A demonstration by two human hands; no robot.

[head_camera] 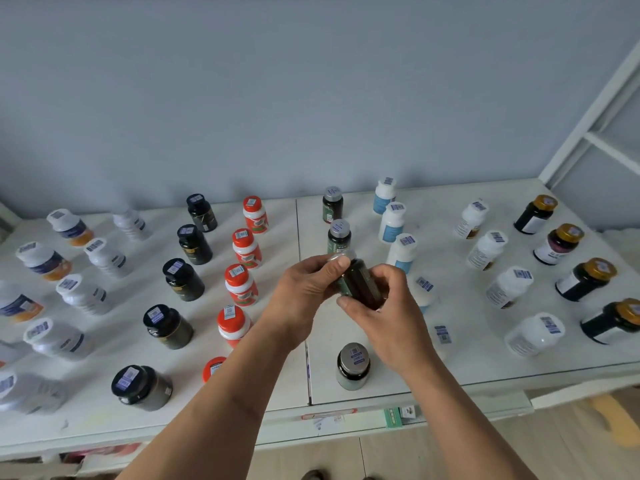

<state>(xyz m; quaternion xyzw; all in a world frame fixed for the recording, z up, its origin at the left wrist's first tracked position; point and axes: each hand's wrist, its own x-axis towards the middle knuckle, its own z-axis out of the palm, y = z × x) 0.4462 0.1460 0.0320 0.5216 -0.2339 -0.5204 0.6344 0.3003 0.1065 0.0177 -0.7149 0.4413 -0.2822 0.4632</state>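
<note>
White surface (467, 358) with bottle rows (241, 285) by blue-grey wall (277, 98); I see dark bottle (360, 285) above its middle, left hand (308, 292) and right hand (391, 317) fingers (346, 301) curled round it.

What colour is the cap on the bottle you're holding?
Silver-grey cap on the dark bottle; head view shows it best.

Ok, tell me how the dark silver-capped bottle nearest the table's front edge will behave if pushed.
The dark round bottle with the silver cap looks rigid, so it should slide rather than deform. Its squat body probably resists tipping on the white table. Knocked over, its round wall would likely let it roll off the near edge.
</note>
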